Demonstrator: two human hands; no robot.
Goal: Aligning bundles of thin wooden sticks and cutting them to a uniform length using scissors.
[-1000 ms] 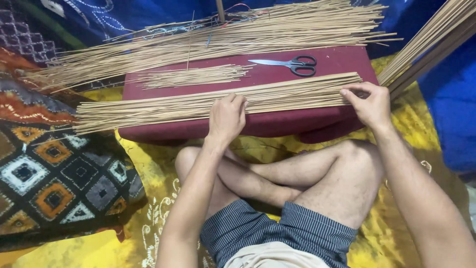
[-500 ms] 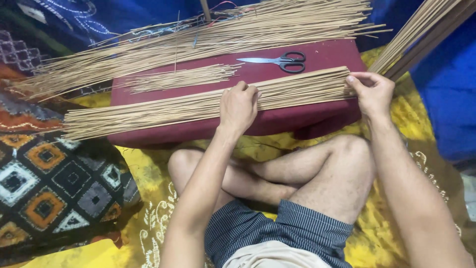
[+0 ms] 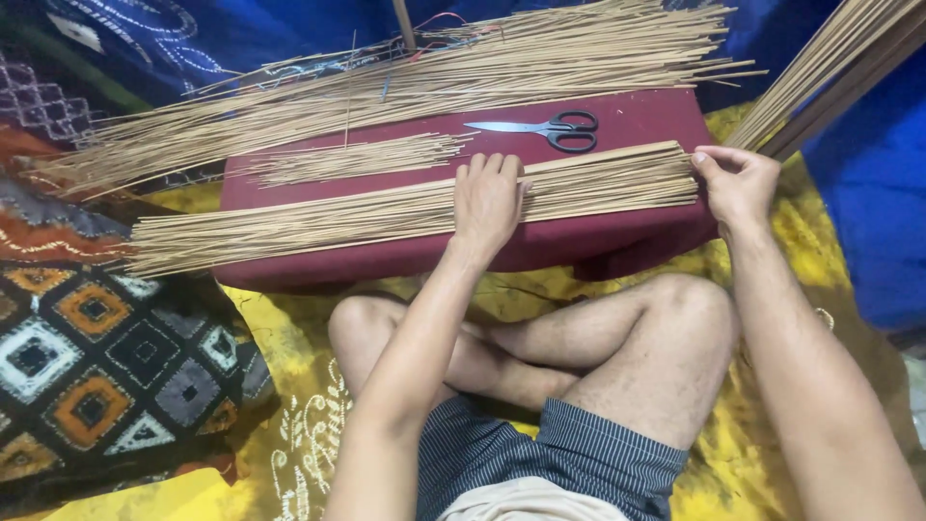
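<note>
1. On a maroon cushion point(image 3: 617, 241) serving as a low work surface, a person sitting cross-legged is handling a long bundle of thin tan sticks point(image 3: 289, 220) lying across its near edge, with the bundle's left end overhanging the cushion.
2. Pressing down near the middle of the bundle, the left hand point(image 3: 489, 198) is lying flat, fingers spread and palm down, gripping nothing; the flat palm appears to be keeping the loose sticks from rolling or fanning apart.
3. At the bundle's right end, the right hand point(image 3: 738, 183) is cupping the stick tips, fingers curled against them, apparently squaring the ends so they line up flush.
4. Behind the bundle, a smaller, shorter batch of sticks point(image 3: 352, 159) is lying apart on the cushion, seemingly kept separate by length.
5. Near the cushion's far edge, black-handled scissors point(image 3: 550, 128) are resting closed, blades pointing left, within easy reach of either hand.
6. Beyond the cushion, a much larger heap of sticks point(image 3: 463, 72) is spreading across blue cloth point(image 3: 868, 174), and more sticks point(image 3: 830, 63) are leaning in at the upper right.
7. Beneath the person, a yellow patterned sheet point(image 3: 280, 347) is covering the floor, with a geometric-patterned pillow point(image 3: 87, 367) lying at the left.
</note>
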